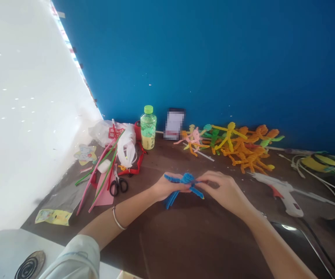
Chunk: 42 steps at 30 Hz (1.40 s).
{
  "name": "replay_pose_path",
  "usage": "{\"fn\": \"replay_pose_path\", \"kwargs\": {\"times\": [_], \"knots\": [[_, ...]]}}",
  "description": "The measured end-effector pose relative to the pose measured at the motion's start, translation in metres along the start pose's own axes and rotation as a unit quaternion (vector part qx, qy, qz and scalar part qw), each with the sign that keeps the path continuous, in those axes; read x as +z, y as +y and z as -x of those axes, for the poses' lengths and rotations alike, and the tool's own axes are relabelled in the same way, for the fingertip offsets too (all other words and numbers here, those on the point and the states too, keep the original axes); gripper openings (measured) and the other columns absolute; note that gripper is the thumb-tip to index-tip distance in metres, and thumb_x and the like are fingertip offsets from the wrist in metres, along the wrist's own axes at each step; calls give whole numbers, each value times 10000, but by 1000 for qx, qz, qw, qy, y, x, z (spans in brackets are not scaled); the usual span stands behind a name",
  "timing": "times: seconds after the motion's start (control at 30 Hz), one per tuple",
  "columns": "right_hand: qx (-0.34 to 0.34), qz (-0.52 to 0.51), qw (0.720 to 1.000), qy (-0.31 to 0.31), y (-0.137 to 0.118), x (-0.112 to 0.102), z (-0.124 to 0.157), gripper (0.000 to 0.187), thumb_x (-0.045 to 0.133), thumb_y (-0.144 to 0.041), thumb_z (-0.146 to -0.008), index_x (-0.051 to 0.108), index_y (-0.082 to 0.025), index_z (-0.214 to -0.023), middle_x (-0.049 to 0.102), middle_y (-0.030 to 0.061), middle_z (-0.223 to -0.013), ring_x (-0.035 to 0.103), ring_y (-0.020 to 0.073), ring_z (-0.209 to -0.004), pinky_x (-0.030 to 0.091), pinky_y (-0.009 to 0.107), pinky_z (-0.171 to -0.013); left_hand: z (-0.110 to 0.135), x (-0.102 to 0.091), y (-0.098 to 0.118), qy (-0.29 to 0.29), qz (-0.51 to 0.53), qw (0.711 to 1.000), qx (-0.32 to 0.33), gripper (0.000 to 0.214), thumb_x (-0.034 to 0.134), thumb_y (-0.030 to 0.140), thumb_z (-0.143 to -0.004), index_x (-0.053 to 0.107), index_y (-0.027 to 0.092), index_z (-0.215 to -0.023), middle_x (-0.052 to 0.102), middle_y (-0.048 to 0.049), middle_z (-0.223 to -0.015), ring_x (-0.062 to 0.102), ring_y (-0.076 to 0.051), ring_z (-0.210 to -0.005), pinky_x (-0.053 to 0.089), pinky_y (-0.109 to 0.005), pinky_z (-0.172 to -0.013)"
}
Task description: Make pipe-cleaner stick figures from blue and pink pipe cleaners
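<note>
A blue pipe-cleaner figure [187, 178] with a coiled head and fuzzy limbs is held over the middle of the dark table. My left hand [166, 188] grips its body between thumb and fingers, with the legs hanging below. From the other side, my right hand [221, 189] is closed in a pinch at the figure, beside the head. A thin blue bit shows at those fingertips; its exact shape is too small to make out. Behind, against the wall, lies a pile of finished-looking orange pipe-cleaner figures [250, 151], with a yellow figure [230, 136] on it.
To the left lie black-handled scissors [118, 186], pink and green pipe cleaners [97, 174] and a white plastic bag [126, 145]. A green-capped bottle [148, 130] and a phone [174, 124] stand by the wall. A glue gun [284, 193] and a dark tablet-like object [298, 248] are at right.
</note>
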State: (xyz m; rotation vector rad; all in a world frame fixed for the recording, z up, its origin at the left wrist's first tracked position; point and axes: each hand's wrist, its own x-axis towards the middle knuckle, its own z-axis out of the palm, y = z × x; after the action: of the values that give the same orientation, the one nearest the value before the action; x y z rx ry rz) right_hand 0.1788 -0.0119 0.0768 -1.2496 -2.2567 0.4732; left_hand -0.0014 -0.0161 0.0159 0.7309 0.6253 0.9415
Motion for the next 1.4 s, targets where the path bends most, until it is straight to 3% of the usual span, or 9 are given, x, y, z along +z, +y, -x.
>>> {"fn": "replay_pose_path", "kwargs": {"times": [0.1,0.2,0.33,0.47,0.6,0.77,1.03,1.4], "knots": [[18,36,999,-34,-5,-3,-4,123,540,-256,-753,631,-232,-674,649,14,-717,593,173,-677,436,284,-615,-1,2,-5,35,-51,997,50,246,785,251,-493,679,100,-657,643,-53,-736,617,-169,-711,479,-362,-786],[46,55,997,-28,-9,3,-6,126,512,-239,-750,613,-225,-675,636,17,-723,582,166,-653,417,266,-569,-3,2,-10,89,-67,991,68,260,776,296,-503,677,104,-648,636,-45,-677,616,-163,-676,493,-365,-774],[74,38,996,41,-13,23,-6,119,482,-221,-747,583,-210,-684,640,23,-715,589,164,-638,425,264,-587,-5,-1,-13,132,-51,988,55,304,765,330,-526,672,75,-664,620,-43,-592,603,-150,-596,509,-385,-743],[86,31,988,122,-13,45,-3,103,459,-206,-761,555,-204,-724,646,23,-680,605,173,-612,433,270,-575,-4,0,-14,116,-25,991,64,299,759,301,-548,678,70,-720,643,-60,-655,613,-161,-641,492,-399,-786],[58,48,982,176,-7,56,-2,101,452,-184,-779,544,-204,-743,642,31,-682,604,180,-604,435,275,-564,-2,3,-11,78,49,992,81,258,734,268,-590,674,78,-754,657,-74,-733,625,-187,-736,458,-416,-847],[27,81,976,202,0,57,-1,110,448,-164,-802,550,-198,-781,638,39,-734,599,179,-655,446,278,-611,-4,4,-11,140,61,983,106,285,754,250,-567,653,93,-782,664,-57,-721,637,-171,-677,460,-429,-840],[-49,162,954,248,-4,66,5,131,479,-125,-801,595,-184,-784,656,50,-732,597,188,-702,431,298,-666,-4,3,-13,162,78,979,94,362,775,287,-528,650,79,-796,665,-64,-671,643,-185,-655,459,-414,-821],[-147,199,944,218,-2,79,17,199,549,-134,-777,639,-214,-936,665,59,-898,600,199,-832,444,338,-741,-4,0,-10,163,159,973,44,269,754,238,-581,642,93,-778,637,-40,-668,593,-127,-644,448,-270,-710]]}}
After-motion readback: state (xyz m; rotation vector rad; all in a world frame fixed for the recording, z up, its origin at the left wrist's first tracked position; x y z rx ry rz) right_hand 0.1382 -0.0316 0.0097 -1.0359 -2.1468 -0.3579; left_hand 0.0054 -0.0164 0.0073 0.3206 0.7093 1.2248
